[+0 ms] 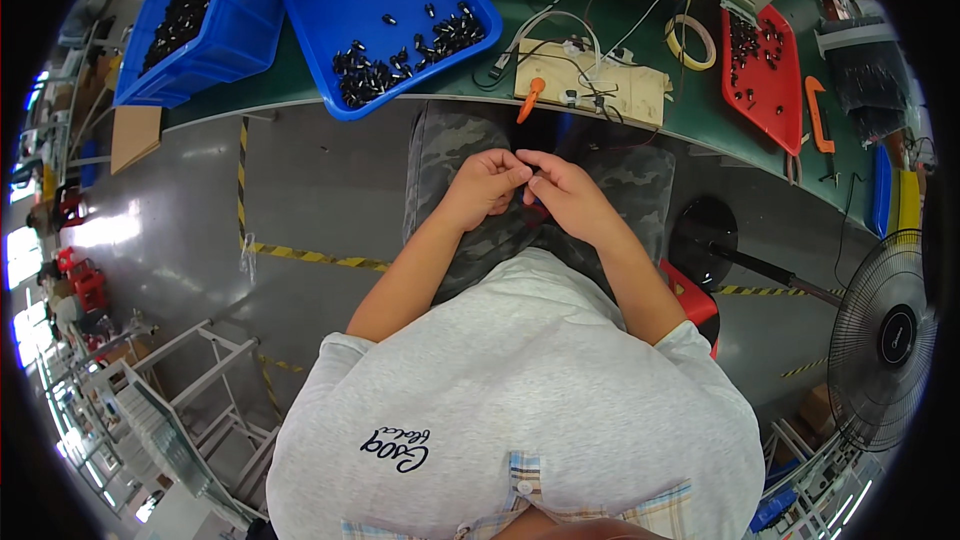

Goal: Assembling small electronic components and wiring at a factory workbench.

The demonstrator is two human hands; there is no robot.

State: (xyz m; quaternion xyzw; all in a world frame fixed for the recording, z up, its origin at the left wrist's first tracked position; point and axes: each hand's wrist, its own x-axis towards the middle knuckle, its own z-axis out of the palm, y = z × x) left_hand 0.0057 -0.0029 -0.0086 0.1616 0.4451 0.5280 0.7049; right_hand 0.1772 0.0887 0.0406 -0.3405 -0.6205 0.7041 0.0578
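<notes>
Hands [480, 190] [570, 198]: 2, pinched together, contents unclear | blue tray [365, 5]: 1 | red tray [768, 88]: 1

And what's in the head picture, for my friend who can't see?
A bare left hand and right hand meet over camouflage trousers; anything held is unclear. Ahead, a green bench holds a blue tray and a red tray of small dark parts.

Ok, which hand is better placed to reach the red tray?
Probably the right hand: the red tray lies off to the right, nearer to it than to the left hand.
</notes>
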